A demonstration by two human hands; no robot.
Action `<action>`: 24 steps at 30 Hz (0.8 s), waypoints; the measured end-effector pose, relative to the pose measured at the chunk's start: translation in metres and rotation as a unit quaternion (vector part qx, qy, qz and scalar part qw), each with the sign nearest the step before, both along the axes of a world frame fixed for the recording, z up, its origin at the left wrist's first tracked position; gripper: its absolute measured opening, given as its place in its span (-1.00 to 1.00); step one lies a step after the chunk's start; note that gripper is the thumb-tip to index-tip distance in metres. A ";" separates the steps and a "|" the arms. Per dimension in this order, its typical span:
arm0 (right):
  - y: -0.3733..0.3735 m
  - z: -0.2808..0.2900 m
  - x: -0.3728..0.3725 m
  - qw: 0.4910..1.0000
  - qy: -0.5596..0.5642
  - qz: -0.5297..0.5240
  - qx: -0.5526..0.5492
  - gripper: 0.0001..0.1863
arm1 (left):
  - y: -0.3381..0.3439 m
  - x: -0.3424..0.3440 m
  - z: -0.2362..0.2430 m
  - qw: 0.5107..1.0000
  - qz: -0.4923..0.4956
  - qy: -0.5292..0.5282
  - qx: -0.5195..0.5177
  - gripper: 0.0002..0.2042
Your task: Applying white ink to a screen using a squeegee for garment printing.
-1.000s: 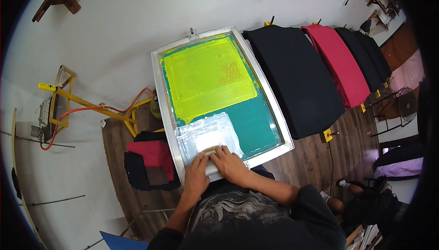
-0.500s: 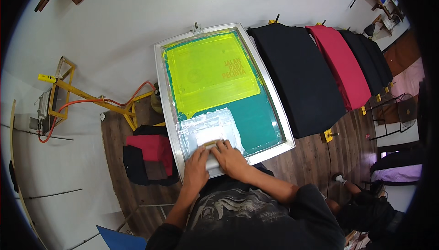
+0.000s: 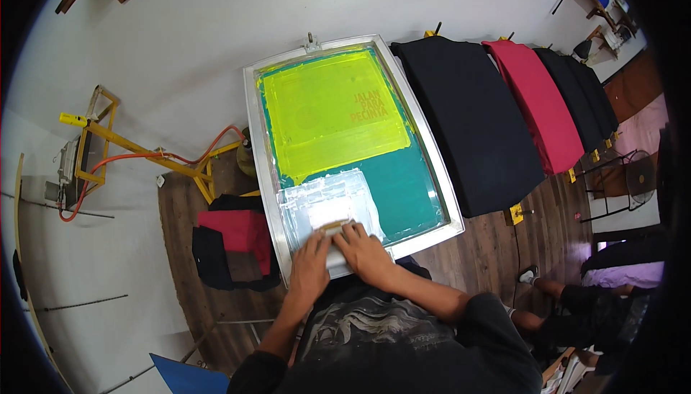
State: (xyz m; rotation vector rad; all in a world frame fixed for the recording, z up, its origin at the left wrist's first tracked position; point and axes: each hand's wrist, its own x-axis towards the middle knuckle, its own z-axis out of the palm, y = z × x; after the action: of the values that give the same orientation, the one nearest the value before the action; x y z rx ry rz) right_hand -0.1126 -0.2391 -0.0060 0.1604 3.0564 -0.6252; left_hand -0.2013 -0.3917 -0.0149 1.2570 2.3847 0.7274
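A large screen printing frame [image 3: 444,178] with metal edges lies in front of me. Its mesh is coated yellow-green at the far part and teal [image 3: 407,196] nearer, with faint lettering in the yellow area. White ink [image 3: 324,196] is smeared over the near left part. Both my hands are closed side by side on a squeegee [image 3: 332,226] at the frame's near end, its tan edge showing between the fingers. My left hand [image 3: 309,261] grips its left side and my right hand [image 3: 365,255] its right side. The squeegee's lower part is mostly hidden.
To the right, black [image 3: 471,120] and red [image 3: 536,106] fabric covers a row of boards. A yellow stand [image 3: 137,148] with an orange hose is at the left, above folded red and black cloth [image 3: 234,232]. Another person's legs [image 3: 551,307] show at the lower right.
My hands and the squeegee stay almost in the same place. At the lower right, the other person's legs have shifted.
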 end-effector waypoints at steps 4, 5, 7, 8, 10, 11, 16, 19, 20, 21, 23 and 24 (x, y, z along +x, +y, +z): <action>0.001 0.011 0.012 0.998 -0.039 0.022 -0.042 -0.45 | -0.006 0.012 0.029 0.998 0.002 -0.052 -0.018 -0.43; 0.005 0.018 0.008 0.995 -0.054 0.034 -0.082 -0.43 | -0.006 0.008 0.036 0.996 0.007 -0.089 -0.029 -0.45; 0.011 0.027 -0.005 0.995 -0.057 0.021 -0.078 -0.45 | 0.000 -0.006 0.035 0.998 -0.005 -0.062 0.022 -0.49; 0.013 0.030 -0.013 0.996 -0.050 0.013 -0.071 -0.47 | 0.005 -0.014 0.036 0.998 -0.006 -0.051 0.032 -0.49; 0.014 0.024 -0.021 0.998 -0.024 0.006 -0.061 -0.51 | 0.009 -0.022 0.030 0.998 -0.002 -0.038 0.051 -0.51; 0.014 0.019 -0.025 0.999 -0.010 -0.001 -0.046 -0.52 | 0.009 -0.026 0.025 0.998 -0.001 -0.027 0.050 -0.49; -0.001 0.005 0.005 0.999 -0.015 0.026 -0.022 -0.58 | -0.005 0.004 0.014 0.999 -0.028 0.023 -0.006 -0.42; -0.002 0.014 0.017 0.996 -0.047 0.040 -0.062 -0.55 | -0.013 0.018 0.024 0.999 -0.019 -0.031 -0.009 -0.42; 0.002 0.022 0.013 0.994 -0.063 0.044 -0.084 -0.49 | -0.012 0.015 0.033 0.997 -0.012 -0.067 -0.022 -0.41; 0.004 0.029 0.008 0.992 -0.080 0.047 -0.089 -0.45 | -0.011 0.009 0.040 0.994 -0.003 -0.104 -0.035 -0.40; 0.008 0.033 -0.005 0.992 -0.079 0.036 -0.087 -0.41 | -0.003 -0.009 0.044 0.996 -0.013 -0.092 0.000 -0.44; 0.009 0.033 -0.011 0.995 -0.070 0.017 -0.074 -0.41 | 0.002 -0.018 0.043 0.996 -0.015 -0.086 0.006 -0.44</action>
State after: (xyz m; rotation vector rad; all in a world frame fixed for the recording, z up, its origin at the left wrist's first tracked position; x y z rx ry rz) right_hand -0.1235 -0.2302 0.0268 0.1412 2.8603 -0.7982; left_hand -0.2189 -0.3900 0.0279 1.1818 2.2227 0.8085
